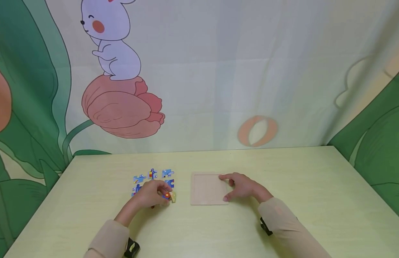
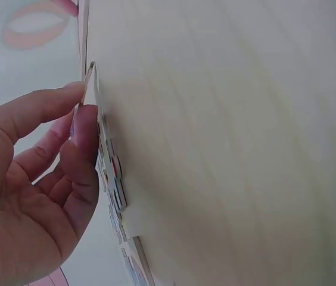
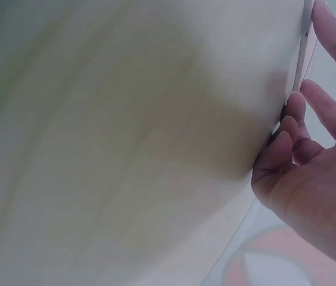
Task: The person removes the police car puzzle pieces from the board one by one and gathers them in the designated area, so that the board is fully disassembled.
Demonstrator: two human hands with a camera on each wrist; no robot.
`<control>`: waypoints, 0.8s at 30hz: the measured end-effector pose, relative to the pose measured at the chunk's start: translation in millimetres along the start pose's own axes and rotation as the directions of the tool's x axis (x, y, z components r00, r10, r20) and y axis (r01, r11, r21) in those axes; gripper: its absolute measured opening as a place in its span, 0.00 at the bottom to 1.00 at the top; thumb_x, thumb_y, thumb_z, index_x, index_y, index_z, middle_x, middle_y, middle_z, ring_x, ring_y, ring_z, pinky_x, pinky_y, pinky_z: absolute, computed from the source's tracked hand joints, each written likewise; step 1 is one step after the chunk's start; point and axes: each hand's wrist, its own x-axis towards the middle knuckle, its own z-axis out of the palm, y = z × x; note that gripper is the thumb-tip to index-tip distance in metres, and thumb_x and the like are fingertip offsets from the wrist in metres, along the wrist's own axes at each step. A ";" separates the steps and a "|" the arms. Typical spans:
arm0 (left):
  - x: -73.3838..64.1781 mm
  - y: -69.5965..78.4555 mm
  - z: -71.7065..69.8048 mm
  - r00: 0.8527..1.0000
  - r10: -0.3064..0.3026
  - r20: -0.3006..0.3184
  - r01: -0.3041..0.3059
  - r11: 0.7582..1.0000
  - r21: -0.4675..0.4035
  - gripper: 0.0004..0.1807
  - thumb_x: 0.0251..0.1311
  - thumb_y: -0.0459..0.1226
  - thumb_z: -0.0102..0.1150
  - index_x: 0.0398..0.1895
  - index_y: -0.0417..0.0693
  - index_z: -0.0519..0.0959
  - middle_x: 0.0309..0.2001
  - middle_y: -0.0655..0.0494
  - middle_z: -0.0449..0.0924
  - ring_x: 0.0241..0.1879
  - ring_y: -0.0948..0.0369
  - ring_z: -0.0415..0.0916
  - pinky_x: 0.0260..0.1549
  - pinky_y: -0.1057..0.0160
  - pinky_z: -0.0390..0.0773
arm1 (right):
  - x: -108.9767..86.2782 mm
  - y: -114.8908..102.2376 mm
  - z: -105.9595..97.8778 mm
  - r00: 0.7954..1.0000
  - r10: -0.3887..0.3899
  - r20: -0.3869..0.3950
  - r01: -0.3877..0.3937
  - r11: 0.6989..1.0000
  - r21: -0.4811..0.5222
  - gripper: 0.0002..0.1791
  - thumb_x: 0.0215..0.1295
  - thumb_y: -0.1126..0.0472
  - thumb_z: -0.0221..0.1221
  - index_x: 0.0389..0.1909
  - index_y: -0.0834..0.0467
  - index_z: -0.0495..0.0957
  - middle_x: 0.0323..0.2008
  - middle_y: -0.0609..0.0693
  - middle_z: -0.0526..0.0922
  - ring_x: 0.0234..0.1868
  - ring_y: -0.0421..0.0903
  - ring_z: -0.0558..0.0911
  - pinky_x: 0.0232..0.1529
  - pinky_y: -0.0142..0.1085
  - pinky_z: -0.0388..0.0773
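My left hand (image 1: 152, 193) is over the right side of a group of blue jigsaw puzzle pieces (image 1: 168, 173). Thumb and fingertips pinch one thin puzzle piece (image 2: 89, 89), seen tilted up edge-on in the left wrist view. In the head view a yellow patch shows beside these fingers. A square, pale wooden puzzle tray (image 1: 207, 190) lies flat to the right of the pieces. My right hand (image 1: 242, 186) rests at the tray's right side, index fingertip near its far corner and thumb at its near corner. The other right fingers are bent in under the palm.
Both hands work over a pale wooden table (image 1: 283, 172). Several more puzzle pieces (image 1: 136, 189) lie partly hidden behind the left hand. A curtain (image 1: 199, 89) printed with a rabbit and flowers hangs behind the table's far edge.
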 end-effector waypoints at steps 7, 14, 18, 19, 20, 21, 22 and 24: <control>-1.9 -0.1 1.5 1.000 -0.015 -0.017 0.016 0.999 0.039 0.13 0.40 0.28 0.69 0.32 0.43 0.78 0.27 0.55 0.73 0.24 0.61 0.67 0.16 0.65 0.69 | -0.9 -3.1 -0.5 1.000 -0.020 0.006 0.020 1.000 0.006 0.40 0.41 0.62 0.71 0.60 0.60 0.68 0.29 0.52 0.66 0.33 0.46 0.64 0.33 0.35 0.60; -2.2 0.4 2.9 0.999 -0.040 -0.026 0.042 0.997 0.059 0.13 0.40 0.28 0.70 0.31 0.44 0.79 0.28 0.56 0.73 0.24 0.61 0.67 0.18 0.65 0.70 | -0.4 -4.0 -0.2 1.000 -0.012 0.010 0.011 1.000 0.017 0.40 0.42 0.62 0.71 0.60 0.60 0.68 0.29 0.52 0.66 0.34 0.46 0.64 0.33 0.35 0.60; -2.3 -0.4 3.2 0.999 -0.036 -0.025 0.037 0.996 0.079 0.13 0.40 0.29 0.70 0.31 0.45 0.79 0.28 0.56 0.72 0.28 0.61 0.66 0.20 0.66 0.70 | -0.7 -4.4 0.0 1.000 -0.009 0.011 0.008 1.000 0.018 0.39 0.42 0.62 0.71 0.60 0.60 0.68 0.30 0.52 0.66 0.34 0.46 0.64 0.33 0.35 0.60; -2.3 -0.8 3.2 0.999 -0.034 -0.026 0.036 0.996 0.081 0.13 0.40 0.29 0.70 0.31 0.45 0.79 0.28 0.56 0.72 0.28 0.61 0.66 0.20 0.66 0.70 | -0.7 -4.8 0.0 1.000 -0.007 0.010 0.007 1.000 0.016 0.39 0.42 0.62 0.71 0.60 0.60 0.68 0.30 0.52 0.66 0.34 0.46 0.64 0.34 0.35 0.60; -2.2 -1.2 3.1 0.999 -0.033 -0.026 0.035 0.996 0.081 0.13 0.40 0.29 0.70 0.31 0.46 0.79 0.28 0.56 0.72 0.28 0.61 0.66 0.20 0.66 0.70 | -0.6 -5.1 0.0 1.000 -0.005 0.010 0.005 1.000 0.015 0.39 0.42 0.62 0.71 0.60 0.59 0.68 0.30 0.52 0.66 0.35 0.46 0.64 0.34 0.35 0.60; -2.2 -1.8 3.0 0.999 -0.032 -0.026 0.034 0.996 0.079 0.13 0.40 0.29 0.70 0.31 0.45 0.79 0.28 0.56 0.72 0.29 0.61 0.66 0.20 0.65 0.70 | -0.9 -5.6 0.1 1.000 -0.005 0.008 0.005 1.000 0.015 0.39 0.42 0.62 0.71 0.60 0.60 0.69 0.30 0.52 0.66 0.34 0.46 0.64 0.34 0.35 0.60; -2.3 -2.2 2.9 0.999 -0.029 -0.026 0.031 0.997 0.077 0.13 0.40 0.29 0.70 0.31 0.45 0.78 0.28 0.56 0.72 0.29 0.61 0.66 0.20 0.65 0.70 | -0.8 -5.9 0.2 1.000 -0.003 0.008 0.003 1.000 0.015 0.39 0.42 0.62 0.71 0.60 0.60 0.69 0.30 0.52 0.66 0.35 0.46 0.64 0.34 0.35 0.60; -2.6 -3.1 2.7 0.999 -0.029 -0.028 0.030 0.997 0.066 0.13 0.40 0.29 0.70 0.31 0.45 0.78 0.28 0.56 0.72 0.28 0.61 0.66 0.19 0.65 0.70 | -0.5 -6.3 0.1 1.000 0.001 0.008 -0.002 1.000 0.014 0.39 0.42 0.62 0.71 0.60 0.59 0.69 0.30 0.52 0.66 0.35 0.46 0.64 0.34 0.35 0.60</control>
